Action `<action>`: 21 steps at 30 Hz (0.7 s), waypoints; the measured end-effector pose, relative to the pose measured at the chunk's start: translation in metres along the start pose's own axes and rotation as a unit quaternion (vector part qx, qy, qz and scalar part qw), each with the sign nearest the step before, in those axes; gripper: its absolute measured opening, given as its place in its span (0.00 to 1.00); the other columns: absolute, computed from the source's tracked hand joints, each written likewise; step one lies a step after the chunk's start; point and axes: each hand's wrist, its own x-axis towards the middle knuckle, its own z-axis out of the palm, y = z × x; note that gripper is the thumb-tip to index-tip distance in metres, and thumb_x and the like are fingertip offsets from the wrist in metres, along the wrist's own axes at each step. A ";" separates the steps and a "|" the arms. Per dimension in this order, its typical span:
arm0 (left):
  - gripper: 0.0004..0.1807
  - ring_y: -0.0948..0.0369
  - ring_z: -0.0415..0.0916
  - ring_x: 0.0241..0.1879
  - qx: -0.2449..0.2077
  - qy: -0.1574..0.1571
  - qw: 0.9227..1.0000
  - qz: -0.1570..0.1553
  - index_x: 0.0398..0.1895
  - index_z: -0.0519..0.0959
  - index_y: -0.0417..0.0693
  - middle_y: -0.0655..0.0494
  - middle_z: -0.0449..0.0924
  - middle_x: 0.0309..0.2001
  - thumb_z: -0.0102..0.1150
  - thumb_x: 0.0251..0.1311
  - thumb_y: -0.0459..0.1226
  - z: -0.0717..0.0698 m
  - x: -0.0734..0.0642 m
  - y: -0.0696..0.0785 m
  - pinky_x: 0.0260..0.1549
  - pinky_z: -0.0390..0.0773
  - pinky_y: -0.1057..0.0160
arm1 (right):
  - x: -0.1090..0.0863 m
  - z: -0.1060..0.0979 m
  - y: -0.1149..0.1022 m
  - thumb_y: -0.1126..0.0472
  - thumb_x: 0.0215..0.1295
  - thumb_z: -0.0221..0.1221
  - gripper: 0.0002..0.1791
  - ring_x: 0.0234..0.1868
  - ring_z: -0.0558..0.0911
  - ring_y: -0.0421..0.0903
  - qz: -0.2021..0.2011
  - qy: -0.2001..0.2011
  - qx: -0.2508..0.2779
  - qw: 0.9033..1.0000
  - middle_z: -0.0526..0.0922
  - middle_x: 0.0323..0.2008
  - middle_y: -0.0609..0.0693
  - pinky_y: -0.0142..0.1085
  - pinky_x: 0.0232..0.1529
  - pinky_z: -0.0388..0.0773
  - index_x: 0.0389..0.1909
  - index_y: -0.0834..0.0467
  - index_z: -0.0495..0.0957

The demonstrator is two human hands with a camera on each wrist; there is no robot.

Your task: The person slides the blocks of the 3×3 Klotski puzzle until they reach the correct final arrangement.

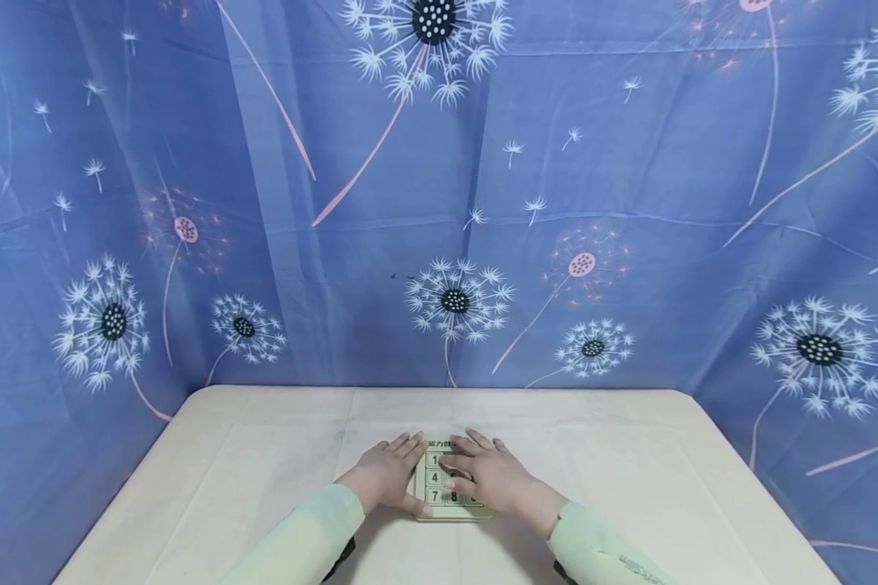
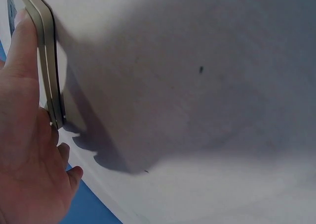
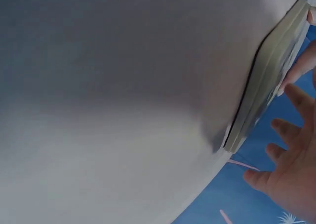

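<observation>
A flat, pale green number puzzle board (image 1: 454,514) lies on the table, its square tiles marked with black digits. Along its left side rests my left hand (image 1: 389,471), fingers extended toward the far corner and thumb on the near left corner. The left wrist view shows that thumb lying on the rim of the board (image 2: 47,51). My right hand (image 1: 499,479) reaches over the right part with spread fingers, the foremost near tile 1, covering several tiles. In the right wrist view, the fingers of the right hand (image 3: 296,159) are spread beside the board (image 3: 261,80).
A cream cloth covers the table (image 1: 615,455), which has rounded far corners. Blue fabric (image 1: 366,309) printed with dandelions hangs behind the table and on both sides. Small dark specks mark the cloth in the left wrist view.
</observation>
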 end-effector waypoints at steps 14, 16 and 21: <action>0.62 0.56 0.51 0.83 -0.010 0.002 1.000 -0.002 0.81 0.57 0.51 0.57 0.52 0.83 0.63 0.48 0.74 -0.002 -0.002 0.001 0.81 0.60 0.52 | -0.032 0.008 0.028 0.39 0.76 0.51 0.31 0.77 0.63 0.68 0.007 0.032 0.004 0.999 0.69 0.75 0.59 0.75 0.71 0.61 0.71 0.51 0.73; 0.62 0.56 0.51 0.83 -0.011 0.003 1.000 -0.001 0.81 0.57 0.51 0.56 0.52 0.83 0.63 0.48 0.73 -0.001 -0.002 0.001 0.81 0.60 0.52 | -0.034 0.008 0.031 0.38 0.76 0.50 0.31 0.78 0.62 0.68 0.014 0.030 0.004 0.999 0.67 0.76 0.60 0.75 0.72 0.58 0.71 0.50 0.73; 0.62 0.55 0.51 0.83 -0.011 0.004 1.000 -0.001 0.81 0.57 0.51 0.56 0.52 0.83 0.64 0.48 0.73 0.000 -0.001 0.000 0.81 0.59 0.52 | -0.037 0.005 0.034 0.38 0.76 0.50 0.32 0.79 0.60 0.69 0.023 0.024 -0.001 0.999 0.64 0.77 0.61 0.76 0.72 0.57 0.72 0.50 0.72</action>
